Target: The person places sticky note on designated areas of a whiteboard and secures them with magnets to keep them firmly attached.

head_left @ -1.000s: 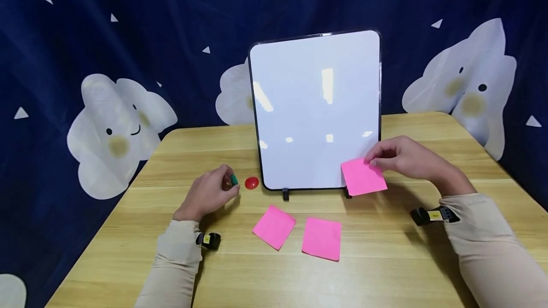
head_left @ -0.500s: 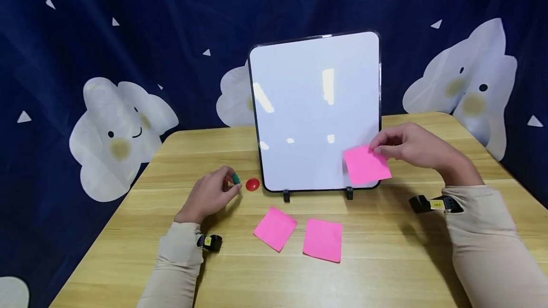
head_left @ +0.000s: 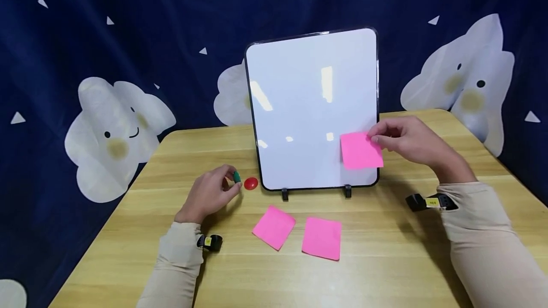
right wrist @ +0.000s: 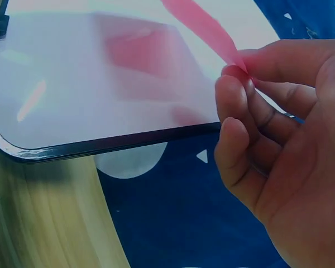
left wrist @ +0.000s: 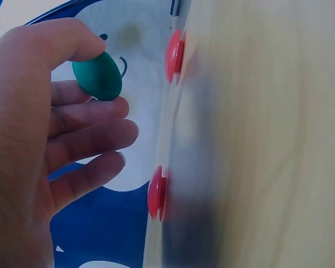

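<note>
My left hand [head_left: 210, 194] pinches a round green magnet [left wrist: 98, 77] between thumb and fingers, low over the table. Beside it lies a red magnet [head_left: 250, 183]; the left wrist view shows a second red magnet [left wrist: 156, 193], which is out of sight in the head view. With thumb and fingertips, my right hand [head_left: 411, 139] holds a pink sticky note [head_left: 361, 152] by its upper right corner. That note hangs before the lower right of the whiteboard [head_left: 312, 94]. From the right wrist, its reflection shows on the board, with a gap between.
Two more pink notes lie on the wooden table [head_left: 368, 270]: a turned note [head_left: 274, 228] and a straighter note [head_left: 322, 238] to its right. Small black feet [head_left: 348, 191] hold the board upright. A dark blue curtain [head_left: 188, 4] with clouds hangs behind.
My right hand has raised the pink note from around the board's bottom edge to a higher spot before its lower right, and the note now hangs straighter. My left hand stays nearly still.
</note>
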`<state>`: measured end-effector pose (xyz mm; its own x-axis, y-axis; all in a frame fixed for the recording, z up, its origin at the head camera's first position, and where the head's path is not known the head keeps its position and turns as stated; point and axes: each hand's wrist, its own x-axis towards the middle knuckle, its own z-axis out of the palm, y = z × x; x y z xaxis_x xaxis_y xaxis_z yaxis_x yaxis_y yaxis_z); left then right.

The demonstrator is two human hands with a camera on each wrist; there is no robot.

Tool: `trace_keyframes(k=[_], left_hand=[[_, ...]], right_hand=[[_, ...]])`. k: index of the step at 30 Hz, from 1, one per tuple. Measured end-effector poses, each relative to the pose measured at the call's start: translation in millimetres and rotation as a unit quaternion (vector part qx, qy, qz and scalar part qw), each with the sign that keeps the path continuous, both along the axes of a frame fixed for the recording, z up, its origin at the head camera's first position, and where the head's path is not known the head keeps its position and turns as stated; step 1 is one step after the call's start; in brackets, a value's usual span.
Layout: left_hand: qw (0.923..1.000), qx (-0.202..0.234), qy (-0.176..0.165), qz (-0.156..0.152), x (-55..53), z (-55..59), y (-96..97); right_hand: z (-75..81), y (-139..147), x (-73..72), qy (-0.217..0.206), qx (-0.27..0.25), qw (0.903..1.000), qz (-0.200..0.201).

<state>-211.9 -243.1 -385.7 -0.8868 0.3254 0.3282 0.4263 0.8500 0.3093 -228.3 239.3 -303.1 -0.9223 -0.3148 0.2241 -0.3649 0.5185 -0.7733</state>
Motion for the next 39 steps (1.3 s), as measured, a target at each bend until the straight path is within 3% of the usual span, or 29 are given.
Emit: trace_keyframes(k=[12,22,31,39], left_hand=[[0.9981,0.007,0.057,-0.025,0.5,-0.3,4.8],[0.9976,0.001,0.064,-0.026,-0.5,-0.4,4.9],[0.9975,0.005,0.066,-0.027,-0.5,1.1,6.0],[0.9968,0.002,0.074,-0.031,1.3,1.1,7.3]], right_hand=[[-4.9,-3.2,-3.9,0.048,-0.019,0.9974,-0.05],[-4.8,-6.3,-2.5,0.074,-0.02,0.9937,-0.082],[-2.4,-8.2,-2.1,0.076,-0.035,0.9931,-0.082],[-1.9,-9.9,-2.2,0.083,-0.022,0.9898,-0.113]])
